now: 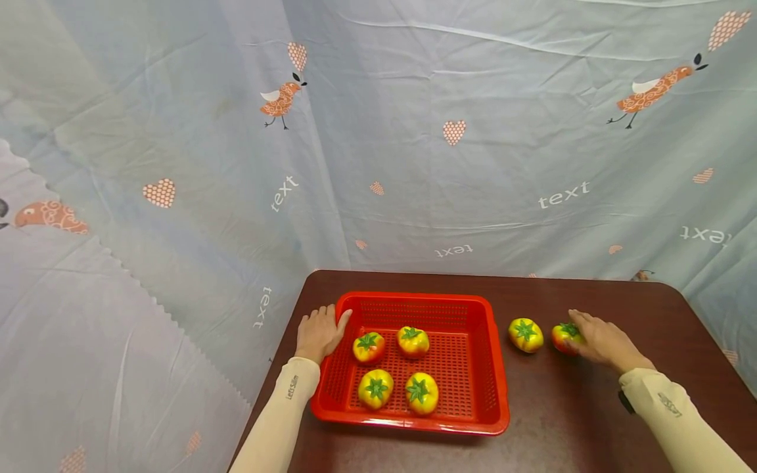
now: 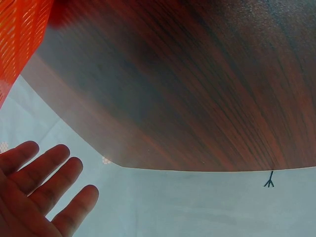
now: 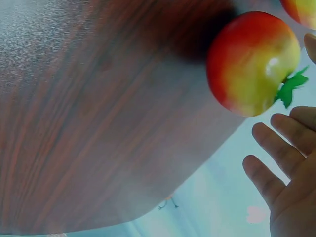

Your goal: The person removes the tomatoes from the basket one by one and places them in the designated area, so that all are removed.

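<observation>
In the head view my right hand (image 1: 606,343) is over a red-and-yellow tomato (image 1: 566,337) with a green leafy top, partly covering it. The right wrist view shows this tomato (image 3: 249,64) beside the spread, nearly straight fingers (image 3: 279,148). Just left of it lies another, yellower tomato (image 1: 526,335). My left hand (image 1: 319,334) is at the left rim of a red plastic basket (image 1: 408,426), fingers extended and thumb out toward the rim. Several tomatoes sit apart inside the basket, among them a redder one (image 1: 369,349) at the back left.
The basket stands on a dark brown wood-grain table (image 1: 550,420) with rounded corners. A pale blue curtain (image 1: 402,164) printed with birds and hearts hangs behind the table and along its left side.
</observation>
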`<state>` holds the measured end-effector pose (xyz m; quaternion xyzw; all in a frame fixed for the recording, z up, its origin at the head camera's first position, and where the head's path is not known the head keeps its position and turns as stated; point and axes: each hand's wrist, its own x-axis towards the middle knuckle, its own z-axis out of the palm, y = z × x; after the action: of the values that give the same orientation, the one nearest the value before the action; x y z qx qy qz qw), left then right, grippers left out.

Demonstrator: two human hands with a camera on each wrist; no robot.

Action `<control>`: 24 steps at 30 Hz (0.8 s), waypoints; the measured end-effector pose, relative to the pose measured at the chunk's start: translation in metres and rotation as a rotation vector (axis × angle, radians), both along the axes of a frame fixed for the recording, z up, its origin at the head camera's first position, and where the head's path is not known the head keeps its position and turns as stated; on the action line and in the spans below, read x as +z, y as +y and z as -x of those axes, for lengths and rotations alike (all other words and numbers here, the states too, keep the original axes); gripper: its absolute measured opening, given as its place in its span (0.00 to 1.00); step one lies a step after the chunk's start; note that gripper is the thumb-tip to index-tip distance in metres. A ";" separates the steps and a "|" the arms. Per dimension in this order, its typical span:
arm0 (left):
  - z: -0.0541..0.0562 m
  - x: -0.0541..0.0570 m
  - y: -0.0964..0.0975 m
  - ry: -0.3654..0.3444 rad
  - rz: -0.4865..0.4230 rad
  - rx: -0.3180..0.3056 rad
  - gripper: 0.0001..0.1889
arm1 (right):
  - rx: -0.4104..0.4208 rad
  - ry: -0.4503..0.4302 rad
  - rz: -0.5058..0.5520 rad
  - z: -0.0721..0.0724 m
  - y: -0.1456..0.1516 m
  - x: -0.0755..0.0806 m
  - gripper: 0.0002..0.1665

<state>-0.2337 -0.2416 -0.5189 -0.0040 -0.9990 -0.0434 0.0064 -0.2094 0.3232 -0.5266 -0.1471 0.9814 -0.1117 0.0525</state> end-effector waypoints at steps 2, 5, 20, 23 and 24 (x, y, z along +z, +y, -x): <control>0.000 0.000 0.000 0.004 0.000 0.001 0.37 | 0.014 0.017 -0.005 0.001 -0.002 0.003 0.41; 0.000 -0.001 0.000 0.012 -0.002 0.000 0.36 | 0.036 0.043 -0.008 0.003 -0.005 0.006 0.41; -0.001 0.000 -0.001 0.014 0.000 -0.006 0.37 | 0.114 0.126 -0.003 0.011 -0.033 0.026 0.40; 0.000 0.000 -0.001 0.012 0.003 -0.008 0.37 | 0.118 0.132 0.003 0.012 -0.037 0.028 0.40; 0.000 0.000 -0.001 0.011 0.003 -0.009 0.37 | 0.122 0.137 0.002 0.012 -0.038 0.028 0.39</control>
<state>-0.2335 -0.2424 -0.5192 -0.0088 -0.9990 -0.0421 0.0119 -0.2217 0.2849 -0.4984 -0.2140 0.9717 -0.0992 -0.0081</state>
